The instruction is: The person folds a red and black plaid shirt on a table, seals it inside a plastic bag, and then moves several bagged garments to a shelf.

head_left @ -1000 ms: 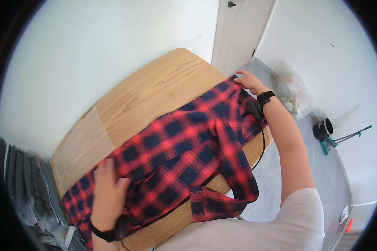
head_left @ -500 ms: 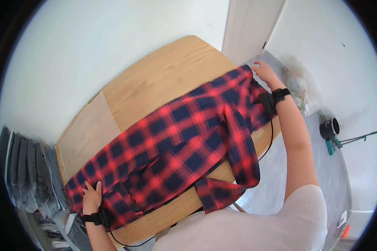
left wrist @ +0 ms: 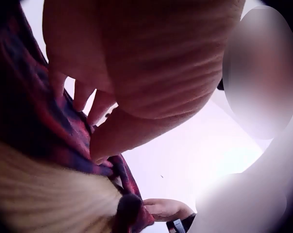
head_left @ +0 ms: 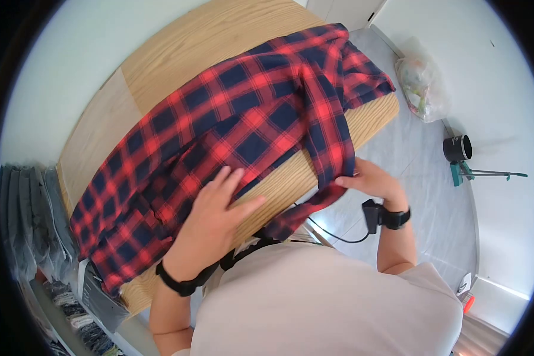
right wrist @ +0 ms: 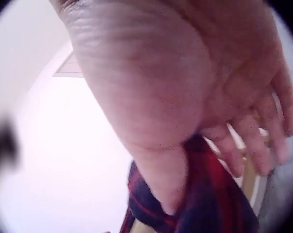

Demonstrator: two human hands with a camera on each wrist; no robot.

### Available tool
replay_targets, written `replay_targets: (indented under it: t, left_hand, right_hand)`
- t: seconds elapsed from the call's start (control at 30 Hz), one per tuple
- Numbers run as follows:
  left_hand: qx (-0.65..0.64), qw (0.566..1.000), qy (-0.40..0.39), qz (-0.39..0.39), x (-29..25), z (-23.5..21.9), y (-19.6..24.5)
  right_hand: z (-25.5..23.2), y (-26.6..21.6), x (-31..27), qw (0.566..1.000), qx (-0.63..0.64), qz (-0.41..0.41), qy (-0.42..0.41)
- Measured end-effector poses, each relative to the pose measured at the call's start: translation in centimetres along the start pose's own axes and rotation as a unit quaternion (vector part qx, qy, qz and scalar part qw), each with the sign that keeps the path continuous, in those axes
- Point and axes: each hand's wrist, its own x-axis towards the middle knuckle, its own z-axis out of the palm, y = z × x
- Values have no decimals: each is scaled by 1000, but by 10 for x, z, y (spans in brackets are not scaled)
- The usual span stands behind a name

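Observation:
A red and navy plaid shirt lies lengthwise across the wooden table, one sleeve bent down over the near edge. My left hand, fingers spread and straight, is over the shirt's near side; whether it touches the cloth is unclear. At the sleeve's bend, my right hand grips the fabric between thumb and fingers. In the right wrist view, cloth lies against the thumb of the right hand. The left wrist view shows the left hand beside the plaid cloth.
The wooden table has a curved far edge along the wall. Grey garments in clear bags hang at the left, above a shelf of folded items. A plastic bag, a black bin and a green-handled tool are on the right-hand floor.
My right hand has left the shirt's far right end and taken hold of the sleeve. The left hand has moved from the lower left end toward the middle. The head view has shifted.

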Motion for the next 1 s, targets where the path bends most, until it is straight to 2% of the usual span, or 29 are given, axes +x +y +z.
replay_targets:
  t: [0.07, 0.1, 0.17, 0.2, 0.27, 0.33, 0.4, 0.43, 0.47, 0.53, 0.57, 0.63, 0.67, 0.7, 0.73, 0.87, 0.93, 1.0]
  left_hand:
    - [-3, 1000, -9, 24, 7, 14, 9]
    - [-8, 999, -17, 45, 10, 17, 14]
    - [-31, 997, -18, 62, 14, 13, 25]
    - [-58, 995, -25, 77, 15, 12, 30]
    - [-44, 994, -8, 100, 16, 13, 38]
    - [-124, 989, 5, 76, 17, 17, 45]
    - [-101, 991, 10, 83, 17, 24, 46]
    - [-83, 993, 15, 87, 16, 25, 46]
    - [-78, 993, 16, 90, 14, 24, 45]
    - [-104, 993, 14, 55, 8, 24, 43]
    - [-105, 993, 14, 55, 7, 23, 41]
    - [-90, 995, 13, 28, 6, 23, 39]
    - [-92, 995, 13, 28, 8, 23, 40]
    - [-95, 995, 10, 34, 10, 23, 41]
    - [-96, 995, 6, 40, 11, 23, 42]
    - [-103, 993, 2, 50, 21, 24, 51]
    - [-151, 984, 43, 87, 25, 20, 59]
    - [-184, 977, 66, 82, 26, 17, 67]
  right_hand:
    - [31, 14, 0, 971, 228, -78, 0]
    - [35, 8, -7, 970, 227, -82, 4]
    - [34, -12, -23, 949, 310, -9, -61]
    - [32, -24, -29, 948, 312, -13, -57]
    - [27, -50, -41, 956, 277, -96, -2]
    - [23, -59, -39, 952, 276, -131, -2]
    - [22, -48, -20, 930, 267, -79, 239]
    - [22, -26, -9, 894, 252, -57, 366]
    - [21, 2, 0, 892, 253, -61, 369]
    - [25, 57, 17, 825, 234, -48, 511]
    - [37, 73, 28, 826, 234, -48, 511]
    - [62, 86, 37, 855, 292, -92, 420]
    - [66, 89, 34, 856, 290, -91, 419]
    - [66, 85, 27, 887, 357, -68, 285]
    - [65, 74, 20, 896, 418, -45, 144]
    - [48, -6, -23, 915, 344, -102, 186]
    - [42, -54, -39, 912, 289, -219, 191]
    - [39, -95, -42, 920, 196, -282, 187]
